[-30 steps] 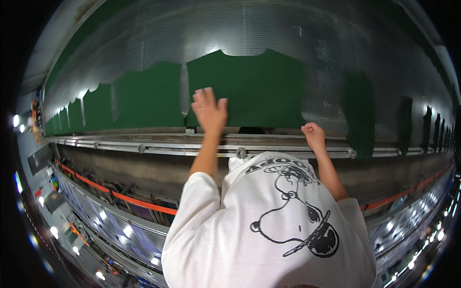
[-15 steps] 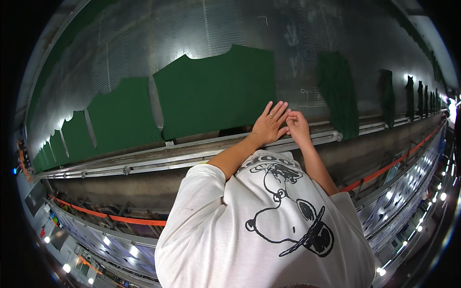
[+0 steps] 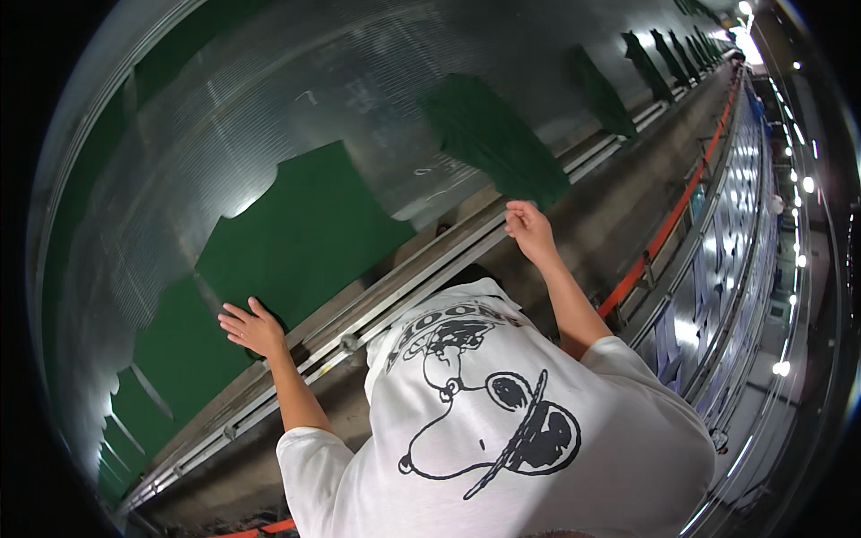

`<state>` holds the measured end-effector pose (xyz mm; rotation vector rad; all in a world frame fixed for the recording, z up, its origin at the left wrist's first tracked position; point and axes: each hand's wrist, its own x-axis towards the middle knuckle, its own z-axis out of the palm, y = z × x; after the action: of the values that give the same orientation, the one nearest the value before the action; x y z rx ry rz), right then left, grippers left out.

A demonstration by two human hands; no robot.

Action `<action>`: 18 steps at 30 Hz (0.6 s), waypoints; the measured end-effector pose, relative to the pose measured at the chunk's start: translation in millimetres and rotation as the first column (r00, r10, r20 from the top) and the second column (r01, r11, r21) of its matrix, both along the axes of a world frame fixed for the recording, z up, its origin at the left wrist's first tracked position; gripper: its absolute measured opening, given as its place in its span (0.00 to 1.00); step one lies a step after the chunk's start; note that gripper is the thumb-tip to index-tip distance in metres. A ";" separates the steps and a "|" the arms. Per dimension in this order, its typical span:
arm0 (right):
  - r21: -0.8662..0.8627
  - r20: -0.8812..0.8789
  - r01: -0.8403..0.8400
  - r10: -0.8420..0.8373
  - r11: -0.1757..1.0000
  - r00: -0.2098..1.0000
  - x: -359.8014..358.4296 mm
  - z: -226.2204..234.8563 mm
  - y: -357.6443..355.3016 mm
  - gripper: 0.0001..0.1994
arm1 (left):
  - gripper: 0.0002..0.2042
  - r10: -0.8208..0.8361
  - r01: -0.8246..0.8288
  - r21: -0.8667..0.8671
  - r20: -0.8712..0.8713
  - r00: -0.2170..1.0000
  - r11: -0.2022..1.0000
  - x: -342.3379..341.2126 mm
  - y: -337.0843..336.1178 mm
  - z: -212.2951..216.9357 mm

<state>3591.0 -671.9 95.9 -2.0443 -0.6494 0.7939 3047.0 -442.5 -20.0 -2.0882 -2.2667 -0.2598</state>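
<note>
A flat dark green fabric panel with a curved cut-out lies smoothed on the grey metal table. My left hand is spread, palm down, at that panel's lower left corner, by the gap between it and the neighbouring green panel. To the right, my right hand is held with its fingers curled together just below the lower end of a creased green fabric piece. Whether anything sits between those fingertips is hidden.
A metal rail runs along the table's near edge. More green pieces lie in a row to the far right. An orange bar runs behind me on the right, beside another long table with pale pieces.
My hands have separated: the left went left along the panel's lower edge, the right moved to the creased piece. The view has turned toward the right.
</note>
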 end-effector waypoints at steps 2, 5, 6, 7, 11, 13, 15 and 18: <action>0.045 0.172 -0.086 0.078 0.995 0.982 28.1 -6.6 -3.9 0.14 | 0.35 0.048 -0.048 -0.010 0.003 0.999 0.999 44.9 -0.2 1.3; -0.023 0.348 -0.187 0.183 0.982 0.919 63.9 9.9 9.8 0.16 | 0.36 -0.108 0.110 -0.049 0.050 0.993 0.993 138.6 -13.3 12.9; -0.035 0.384 -0.210 0.207 0.977 0.900 78.7 12.2 16.2 0.16 | 0.37 -0.161 0.163 -0.040 0.042 0.986 0.986 174.1 -20.0 12.1; -0.048 0.525 -0.268 0.252 0.962 0.813 90.9 13.3 25.9 0.16 | 0.37 -0.190 0.191 -0.035 0.043 0.981 0.981 207.1 -26.6 13.4; -0.198 0.729 -0.362 0.384 0.911 0.567 150.9 -13.9 46.1 0.13 | 0.34 -0.348 0.343 0.079 0.355 0.868 0.936 338.3 -46.6 24.4; -0.282 0.601 -0.382 0.472 0.880 0.645 177.9 -30.9 53.8 0.10 | 0.29 -0.313 0.384 0.009 0.596 0.740 0.923 405.8 -75.7 57.1; -0.168 0.434 -0.464 0.488 0.870 0.757 201.8 -34.2 64.2 0.09 | 0.27 -0.114 0.386 -0.256 0.687 0.718 0.886 470.4 -100.8 94.5; -0.005 0.199 -0.490 0.481 0.872 0.854 221.1 -16.1 68.9 0.11 | 0.29 -0.007 0.364 -0.550 0.545 0.838 0.751 528.9 -130.6 79.5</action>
<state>3812.1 -603.0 79.9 -1.9501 -1.3228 0.8525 3575.9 -573.1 59.5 -2.9126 -2.7161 -0.0420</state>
